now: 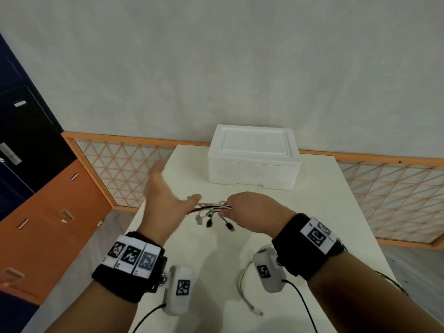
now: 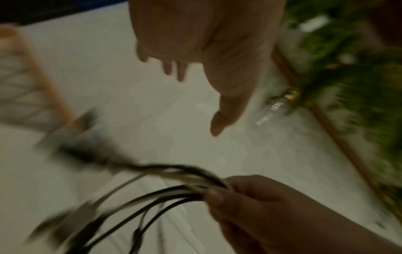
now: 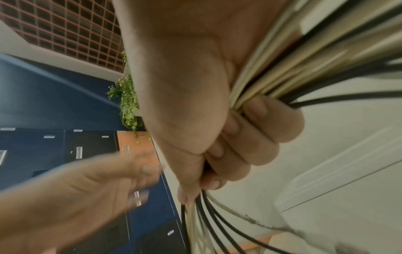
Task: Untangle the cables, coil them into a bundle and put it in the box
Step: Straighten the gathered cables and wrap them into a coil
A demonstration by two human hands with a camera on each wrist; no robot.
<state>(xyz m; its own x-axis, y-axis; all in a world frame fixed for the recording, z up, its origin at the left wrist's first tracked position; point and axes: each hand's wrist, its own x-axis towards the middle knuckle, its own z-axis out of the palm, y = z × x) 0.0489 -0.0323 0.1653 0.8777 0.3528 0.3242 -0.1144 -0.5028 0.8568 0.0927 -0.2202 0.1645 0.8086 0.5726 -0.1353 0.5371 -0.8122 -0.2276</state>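
Note:
My right hand (image 1: 245,210) grips a bundle of black and white cables (image 1: 209,207) above the middle of the white table (image 1: 324,212). Several plug ends (image 1: 209,223) dangle from the bundle. In the right wrist view the fingers (image 3: 256,137) are curled tight round the cables (image 3: 315,68). My left hand (image 1: 165,193) is raised just left of the bundle, palm open and fingers spread, holding nothing. The left wrist view shows that open palm (image 2: 206,43) above the cables (image 2: 174,189), blurred. The white foam box (image 1: 252,171) stands at the table's far edge, its lid on.
A white cable with a plug end (image 1: 242,287) curves over the table below my right wrist. An orange lattice fence (image 1: 125,169) runs behind the table. Orange and dark cabinets (image 1: 48,212) stand at the left.

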